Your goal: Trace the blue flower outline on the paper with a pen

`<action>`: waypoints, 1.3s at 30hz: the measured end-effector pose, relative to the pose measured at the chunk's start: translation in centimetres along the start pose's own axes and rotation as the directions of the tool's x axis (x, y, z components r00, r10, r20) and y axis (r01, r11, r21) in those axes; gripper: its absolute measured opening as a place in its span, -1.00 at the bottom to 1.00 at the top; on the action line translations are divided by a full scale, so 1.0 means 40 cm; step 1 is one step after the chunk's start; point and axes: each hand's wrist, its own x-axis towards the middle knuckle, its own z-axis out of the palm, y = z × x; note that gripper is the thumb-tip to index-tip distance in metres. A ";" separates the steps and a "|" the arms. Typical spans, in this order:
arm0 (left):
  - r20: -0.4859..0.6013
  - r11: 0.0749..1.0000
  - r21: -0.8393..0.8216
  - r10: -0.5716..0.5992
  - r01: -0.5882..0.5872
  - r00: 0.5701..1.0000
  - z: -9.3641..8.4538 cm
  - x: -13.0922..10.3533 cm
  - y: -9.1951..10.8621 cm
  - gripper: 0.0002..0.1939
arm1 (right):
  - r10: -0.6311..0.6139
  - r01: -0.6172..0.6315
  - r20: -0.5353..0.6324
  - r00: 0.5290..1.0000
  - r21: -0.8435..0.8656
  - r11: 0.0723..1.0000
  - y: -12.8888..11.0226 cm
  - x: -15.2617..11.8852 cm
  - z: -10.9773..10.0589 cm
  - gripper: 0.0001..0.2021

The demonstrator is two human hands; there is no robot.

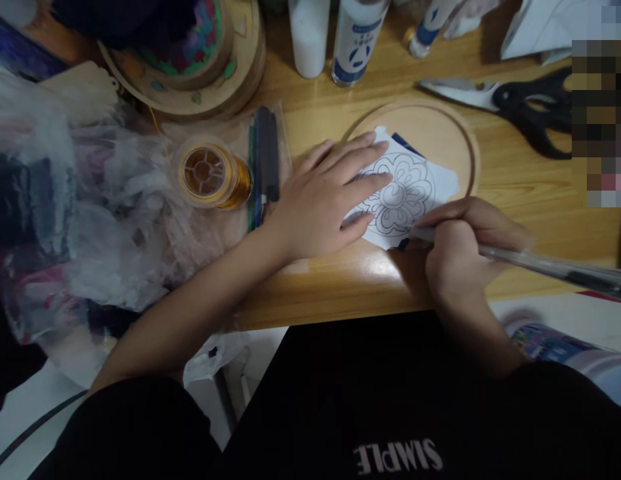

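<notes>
Black shirt (365, 387), patterned paper (413, 187) under left hand (320, 203)

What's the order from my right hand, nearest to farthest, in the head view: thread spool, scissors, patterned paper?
1. Patterned paper, just left of your right hand.
2. Scissors, at upper right.
3. Thread spool, past your left hand.

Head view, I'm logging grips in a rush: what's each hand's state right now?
Left hand: open, fingers spread over the flower-patterned paper.
Right hand: closed, holding a clear-barrelled pen.
</notes>
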 end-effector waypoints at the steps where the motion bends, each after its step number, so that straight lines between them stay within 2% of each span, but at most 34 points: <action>1: -0.003 1.000 -0.003 0.004 -0.004 1.000 0.001 0.000 -0.002 -0.51 | 0.016 -0.016 -0.004 1.000 -0.005 1.000 0.001 -0.002 0.000 -0.72; 6: -0.021 1.000 0.010 0.014 -0.014 1.000 0.005 -0.001 -0.006 -0.53 | 0.028 -0.027 -0.022 0.999 0.018 0.999 0.008 -0.006 0.001 -0.74; 13: -0.032 0.998 0.046 0.035 -0.033 0.999 0.006 -0.003 -0.007 -0.53 | 0.028 -0.029 0.038 0.999 0.012 1.000 0.008 -0.003 0.001 -0.75; 18: -0.043 0.998 0.047 0.048 -0.046 0.998 0.007 -0.003 -0.008 -0.54 | 0.027 -0.027 -0.005 1.000 0.027 0.999 0.011 -0.007 0.002 -0.76; 22: -0.061 0.997 0.046 0.067 -0.064 0.996 0.009 -0.005 -0.009 -0.56 | 0.055 -0.053 -0.112 0.992 0.016 0.998 0.010 -0.004 -0.001 -0.77; 28: -0.043 0.997 0.058 0.056 -0.054 0.997 0.010 -0.005 -0.011 -0.55 | 0.045 -0.045 -0.013 0.999 0.020 0.999 0.018 -0.004 0.001 -0.78; 34: -0.034 0.996 0.073 0.043 -0.040 0.998 0.009 -0.006 -0.011 -0.56 | 0.034 -0.032 -0.040 0.999 0.047 0.998 0.017 0.001 0.001 -0.76; 39: -0.039 0.996 0.063 0.060 -0.057 0.997 0.010 -0.008 -0.017 -0.55 | 0.017 -0.017 -0.009 1.000 0.047 0.999 0.004 0.002 -0.005 -0.74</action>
